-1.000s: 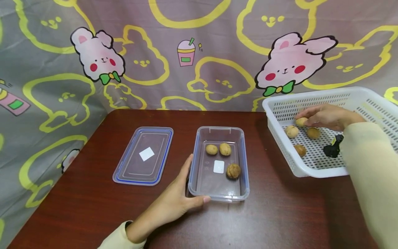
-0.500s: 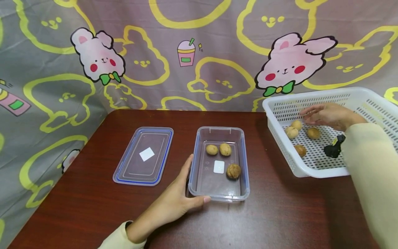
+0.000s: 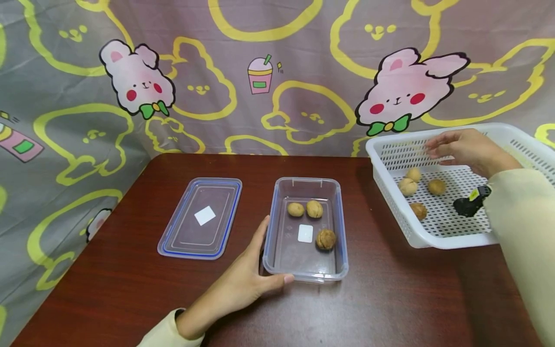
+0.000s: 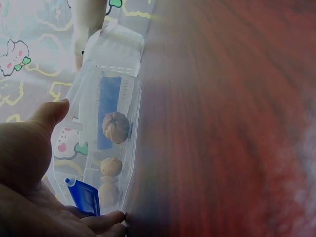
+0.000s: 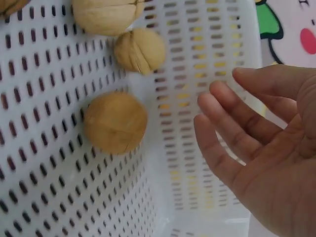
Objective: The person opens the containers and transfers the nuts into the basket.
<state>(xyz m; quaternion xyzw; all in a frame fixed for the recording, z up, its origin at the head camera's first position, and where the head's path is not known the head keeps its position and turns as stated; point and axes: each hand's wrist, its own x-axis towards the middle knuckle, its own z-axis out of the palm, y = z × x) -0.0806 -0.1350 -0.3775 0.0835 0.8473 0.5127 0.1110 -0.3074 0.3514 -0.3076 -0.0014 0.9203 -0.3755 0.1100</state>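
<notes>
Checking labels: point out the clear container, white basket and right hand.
Clear container [image 3: 297,256], head view, bare floor.
White basket [image 3: 455,241], head view, front rim.
Right hand [image 3: 472,149], head view, back of the hand.

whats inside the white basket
Four walnuts show in the basket, toward its left side. The right hand hangs above; its sleeve covers part of the basket, and anything behind that cannot be seen.

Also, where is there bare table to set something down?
Between the container and white basket, and between lid and container, beyond the left hand. Crowded: the basket's end nearest the container, where four walnuts cluster.
</notes>
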